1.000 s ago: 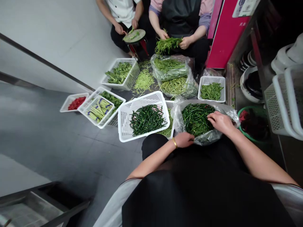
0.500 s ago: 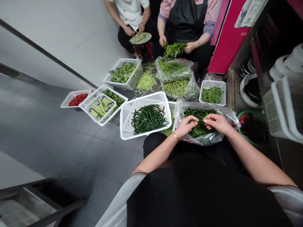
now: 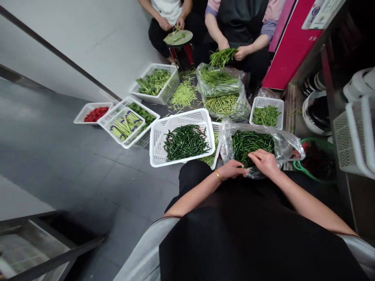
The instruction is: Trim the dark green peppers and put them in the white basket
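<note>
A clear plastic bag (image 3: pixel 288 142) lies open in front of my lap, with long, thin dark green vegetable stems (image 3: pixel 249 142) inside. Over its near edge, my left hand (image 3: pixel 233 169) has its fingers pinched together. My right hand (image 3: pixel 264 162) is close beside it, thumb and fingertips pressed together over the stems. Whatever is between the fingers of either hand is too small or hidden to make out. To the left of the bag, a white perforated basket (image 3: pixel 157 146) holds a heap of short dark green pieces (image 3: pixel 186 143). Part of another basket with pale green pieces shows beneath it.
Two people sit opposite; one's hands hold leafy greens (image 3: pixel 223 57). Between us are a bag of pale stems (image 3: pixel 224 105), a cut pile (image 3: pixel 184 95), a basket of greens (image 3: pixel 175 83) and a small basket (image 3: pixel 283 117). Right are a green tub (image 3: pixel 304 171) and a shelf.
Both my hands have moved down toward me, from above the middle of the bag to its near edge. More of the stems show. The view has shifted slightly.
</note>
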`<action>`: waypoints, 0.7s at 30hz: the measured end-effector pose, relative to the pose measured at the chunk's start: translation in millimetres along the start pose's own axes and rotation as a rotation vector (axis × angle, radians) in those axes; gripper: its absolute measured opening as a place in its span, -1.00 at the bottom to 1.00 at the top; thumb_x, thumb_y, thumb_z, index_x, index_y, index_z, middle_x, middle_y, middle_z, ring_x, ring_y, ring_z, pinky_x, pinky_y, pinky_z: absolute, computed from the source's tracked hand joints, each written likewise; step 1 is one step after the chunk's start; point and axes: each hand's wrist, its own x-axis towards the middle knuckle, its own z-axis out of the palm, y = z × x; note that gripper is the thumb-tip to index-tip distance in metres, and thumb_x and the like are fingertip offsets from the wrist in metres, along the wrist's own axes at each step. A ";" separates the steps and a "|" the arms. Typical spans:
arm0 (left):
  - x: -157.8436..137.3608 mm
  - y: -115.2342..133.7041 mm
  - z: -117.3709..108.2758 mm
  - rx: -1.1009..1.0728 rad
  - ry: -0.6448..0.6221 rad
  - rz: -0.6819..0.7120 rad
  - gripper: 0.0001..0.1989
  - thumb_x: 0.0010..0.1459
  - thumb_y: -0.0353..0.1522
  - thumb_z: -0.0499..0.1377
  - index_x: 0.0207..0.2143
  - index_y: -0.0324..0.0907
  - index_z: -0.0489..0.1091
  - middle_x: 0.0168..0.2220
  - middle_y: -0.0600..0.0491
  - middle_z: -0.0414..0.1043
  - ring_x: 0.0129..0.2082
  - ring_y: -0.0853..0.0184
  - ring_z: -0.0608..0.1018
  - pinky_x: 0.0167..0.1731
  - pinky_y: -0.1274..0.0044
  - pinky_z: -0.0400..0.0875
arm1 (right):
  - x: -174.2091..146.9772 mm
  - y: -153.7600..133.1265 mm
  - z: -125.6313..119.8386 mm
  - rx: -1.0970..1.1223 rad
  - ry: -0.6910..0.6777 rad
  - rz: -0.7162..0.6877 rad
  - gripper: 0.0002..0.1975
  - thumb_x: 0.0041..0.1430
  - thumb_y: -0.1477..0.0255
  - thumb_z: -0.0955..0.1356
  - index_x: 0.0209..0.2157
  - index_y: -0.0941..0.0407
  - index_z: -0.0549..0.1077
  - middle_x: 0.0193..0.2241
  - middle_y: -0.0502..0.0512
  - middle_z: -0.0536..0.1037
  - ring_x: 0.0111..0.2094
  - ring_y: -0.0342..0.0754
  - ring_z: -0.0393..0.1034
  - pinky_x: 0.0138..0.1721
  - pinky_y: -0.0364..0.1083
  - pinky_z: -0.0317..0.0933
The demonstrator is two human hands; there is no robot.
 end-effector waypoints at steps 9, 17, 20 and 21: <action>8.8 7.7 -36.7 -0.494 0.251 0.148 -0.84 -0.16 -0.31 0.15 -0.58 -0.24 0.28 -0.48 -0.04 0.41 -0.61 0.48 0.26 -0.71 0.62 -0.09 | 77.8 6.4 18.7 -0.444 -0.212 0.084 -0.81 0.18 0.31 0.33 -0.28 0.07 0.57 -0.24 0.10 0.59 -0.20 -0.02 0.46 -0.24 -0.12 0.25; 49.2 29.0 -11.9 -0.259 0.324 0.180 -0.69 -0.20 -0.36 0.39 -0.47 -0.23 0.31 -0.70 0.28 0.08 -0.74 0.61 0.08 -0.69 0.63 -0.18 | 53.8 0.4 -19.5 0.195 -0.062 0.040 -0.77 0.14 0.23 0.31 -0.46 0.09 0.36 -0.64 -0.04 0.42 -0.58 -0.12 0.33 -0.47 -0.14 0.21; 48.1 27.9 -5.3 -0.260 0.219 0.094 -0.60 -0.22 -0.25 0.43 -0.54 -0.23 0.26 -0.71 0.28 0.02 -0.74 0.63 0.05 -0.69 0.63 -0.21 | 41.2 -3.5 -16.1 -0.098 0.142 -0.057 -0.79 0.21 0.31 0.25 -0.42 0.11 0.39 -0.45 0.10 0.48 -0.41 -0.05 0.37 -0.34 -0.11 0.22; 44.2 25.8 -6.4 -0.278 0.208 0.068 -0.60 -0.22 -0.25 0.43 -0.53 -0.23 0.27 -0.70 0.28 0.03 -0.74 0.63 0.05 -0.69 0.63 -0.21 | 37.9 -4.0 -11.6 -0.220 0.162 -0.067 -0.79 0.23 0.33 0.23 -0.36 0.13 0.43 -0.36 0.15 0.49 -0.36 -0.03 0.37 -0.31 -0.10 0.21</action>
